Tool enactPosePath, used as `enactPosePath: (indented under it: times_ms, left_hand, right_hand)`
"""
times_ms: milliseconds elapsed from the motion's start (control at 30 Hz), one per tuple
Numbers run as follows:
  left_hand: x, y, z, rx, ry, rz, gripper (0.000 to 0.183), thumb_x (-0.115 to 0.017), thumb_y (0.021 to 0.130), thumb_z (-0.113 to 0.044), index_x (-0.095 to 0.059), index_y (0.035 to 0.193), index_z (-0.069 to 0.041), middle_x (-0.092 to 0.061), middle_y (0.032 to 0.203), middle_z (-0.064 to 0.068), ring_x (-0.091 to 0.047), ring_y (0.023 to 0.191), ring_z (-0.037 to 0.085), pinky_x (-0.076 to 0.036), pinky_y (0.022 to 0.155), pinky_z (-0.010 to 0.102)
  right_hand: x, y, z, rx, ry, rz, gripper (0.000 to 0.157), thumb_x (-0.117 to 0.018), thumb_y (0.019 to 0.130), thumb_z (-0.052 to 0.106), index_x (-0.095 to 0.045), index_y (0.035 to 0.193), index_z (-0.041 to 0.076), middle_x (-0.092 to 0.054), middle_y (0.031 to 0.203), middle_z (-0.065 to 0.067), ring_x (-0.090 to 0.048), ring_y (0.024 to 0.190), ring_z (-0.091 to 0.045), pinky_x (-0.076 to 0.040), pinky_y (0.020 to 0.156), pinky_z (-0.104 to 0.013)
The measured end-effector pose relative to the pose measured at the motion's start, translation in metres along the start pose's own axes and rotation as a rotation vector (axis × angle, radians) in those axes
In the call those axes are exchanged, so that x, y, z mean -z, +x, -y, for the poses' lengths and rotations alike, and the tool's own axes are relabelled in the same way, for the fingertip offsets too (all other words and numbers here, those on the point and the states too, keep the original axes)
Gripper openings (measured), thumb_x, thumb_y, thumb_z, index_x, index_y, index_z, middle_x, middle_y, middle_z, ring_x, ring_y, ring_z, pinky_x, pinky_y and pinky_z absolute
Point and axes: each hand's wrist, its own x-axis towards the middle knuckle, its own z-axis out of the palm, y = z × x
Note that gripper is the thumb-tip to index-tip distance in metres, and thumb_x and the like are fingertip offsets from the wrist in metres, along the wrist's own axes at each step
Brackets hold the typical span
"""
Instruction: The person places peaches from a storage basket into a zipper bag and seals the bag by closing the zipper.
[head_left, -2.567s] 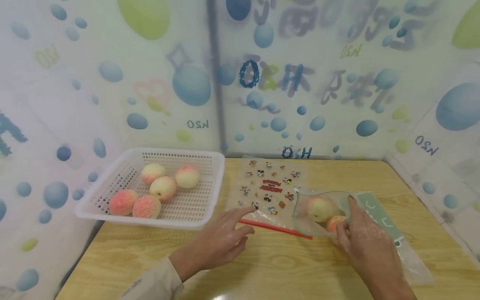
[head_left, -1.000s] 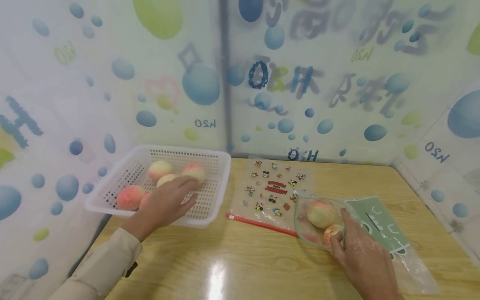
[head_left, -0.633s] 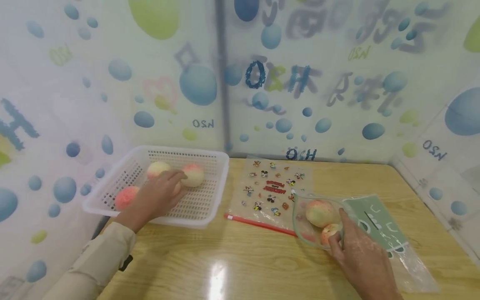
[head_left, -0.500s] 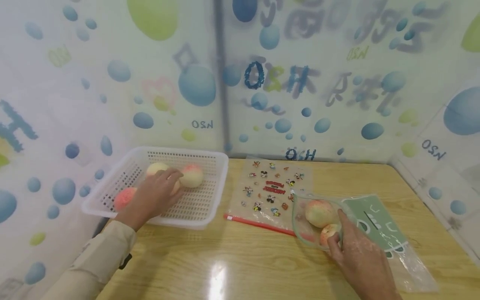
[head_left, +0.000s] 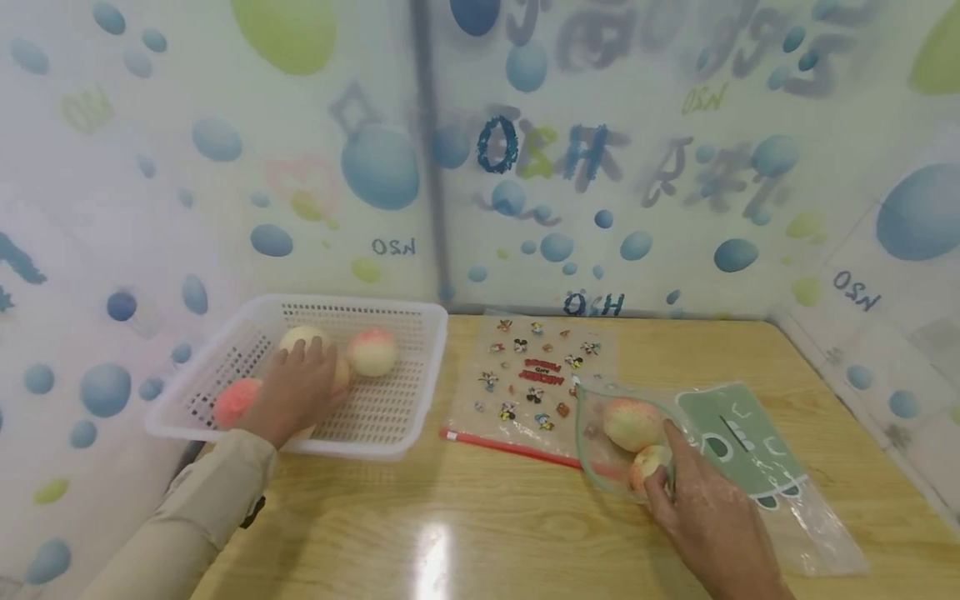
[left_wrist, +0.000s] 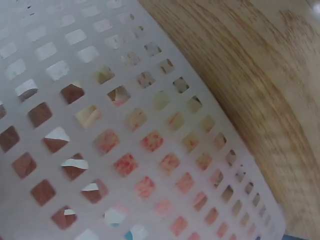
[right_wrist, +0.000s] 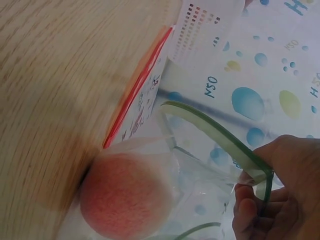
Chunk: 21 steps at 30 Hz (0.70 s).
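Note:
My left hand point(head_left: 300, 387) reaches down into a white plastic basket point(head_left: 420, 417), its back towards the head camera and its thumb hidden. Peaches lie around it: one point(head_left: 306, 336) behind the fingertips, one point(head_left: 373, 352) to the right, a redder one point(head_left: 236, 402) at the left. Another peach point(left_wrist: 155, 150) shows through the basket's holes in the left wrist view; whether the hand grips one I cannot tell. My right hand point(head_left: 708, 508) pinches the green-edged mouth of a clear zip bag point(right_wrist: 220, 130), which gapes. Inside the bag are two peaches point(head_left: 632, 423).
A clear zip bag point(head_left: 536, 375) with cartoon figures and a red slider strip lies flat between basket and green-edged bag. The latter's green face panel point(head_left: 742, 433) spreads to the right on the wooden table point(head_left: 360, 517). Patterned walls stand behind and at both sides.
My left hand came from above the table's middle into the basket, and lately shifted slightly left and turned among the peaches. My right hand keeps its pinch; the bag's mouth is wider than at first.

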Motion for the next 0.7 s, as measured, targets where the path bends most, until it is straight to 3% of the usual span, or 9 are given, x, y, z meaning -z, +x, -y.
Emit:
enactPosePath:
  times_ms: [67, 200, 300, 367, 700]
  left_hand:
    - [-0.003, 0.0, 0.001, -0.012, -0.016, -0.008, 0.051, -0.078, 0.083, -0.034, -0.057, 0.103, 0.008, -0.057, 0.09, 0.024, -0.059, 0.08, 0.042, -0.05, 0.071, 0.057]
    - [-0.009, -0.002, 0.004, -0.062, -0.047, -0.126, 0.046, -0.085, 0.077, -0.031, -0.055, 0.089, 0.001, -0.056, 0.075, 0.017, -0.059, 0.064, 0.038, -0.051, 0.057, 0.055]
    - [-0.012, -0.002, 0.005, -0.061, -0.079, -0.165, 0.046, -0.087, 0.074, -0.03, -0.053, 0.087, -0.001, -0.055, 0.073, 0.016, -0.057, 0.06, 0.037, -0.049, 0.053, 0.054]
    - [-0.012, -0.001, 0.005, -0.044, -0.096, -0.145, 0.048, -0.087, 0.075, -0.03, -0.054, 0.09, 0.0, -0.056, 0.076, 0.017, -0.057, 0.061, 0.037, -0.049, 0.054, 0.055]
    - [-0.016, 0.004, 0.009, -0.011, -0.083, -0.056, 0.047, -0.084, 0.078, -0.03, -0.055, 0.094, 0.002, -0.055, 0.079, 0.018, -0.054, 0.059, 0.035, -0.05, 0.058, 0.055]
  right_hand:
    - [-0.001, 0.0, 0.0, -0.012, -0.005, 0.008, 0.063, -0.07, 0.081, 0.011, -0.053, 0.138, -0.009, -0.065, 0.082, -0.015, -0.047, 0.059, -0.018, -0.043, 0.042, -0.043]
    - [-0.002, 0.0, 0.001, -0.014, -0.009, 0.0, 0.062, -0.07, 0.08, 0.009, -0.054, 0.137, -0.008, -0.067, 0.084, -0.02, -0.049, 0.058, -0.019, -0.045, 0.042, -0.045]
    - [-0.003, 0.0, 0.001, -0.007, -0.018, -0.011, 0.062, -0.069, 0.079, 0.008, -0.055, 0.137, -0.008, -0.065, 0.08, -0.019, -0.046, 0.056, -0.017, -0.042, 0.041, -0.042]
    - [-0.003, -0.001, 0.001, 0.004, -0.021, -0.023, 0.062, -0.068, 0.078, 0.008, -0.055, 0.137, -0.008, -0.063, 0.075, -0.015, -0.042, 0.054, -0.015, -0.039, 0.04, -0.039]
    - [-0.006, -0.001, -0.001, 0.026, 0.003, -0.05, 0.063, -0.064, 0.079, 0.008, -0.054, 0.139, -0.006, -0.069, 0.093, -0.022, -0.042, 0.055, -0.015, -0.038, 0.041, -0.038]
